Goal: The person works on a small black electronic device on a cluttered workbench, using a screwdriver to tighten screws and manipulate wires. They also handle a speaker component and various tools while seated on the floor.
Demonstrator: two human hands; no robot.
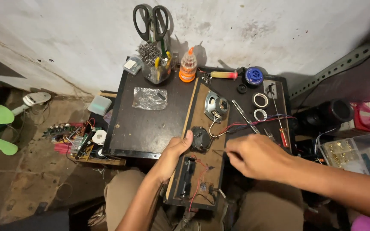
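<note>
- On the counter (150,128), my left hand (173,156) grips the brown board's (202,169) edge, thumb beside a speaker (201,139).
- My right hand (253,156) is loosely curled at the wires (236,127); hold unclear.

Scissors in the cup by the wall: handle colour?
Black handles on the scissors, clearest in the head view.

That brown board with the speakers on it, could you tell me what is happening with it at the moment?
A person seated at a small dark table steadies a brown board with the left hand, gripping its left edge, thumb beside the lower of two speakers. The right hand hovers over the board's right side, fingers curled near the red and blue wires; whether it pinches anything is unclear. A black battery holder sits on the board's near end. Scissors stand in a cup by the wall.
</note>
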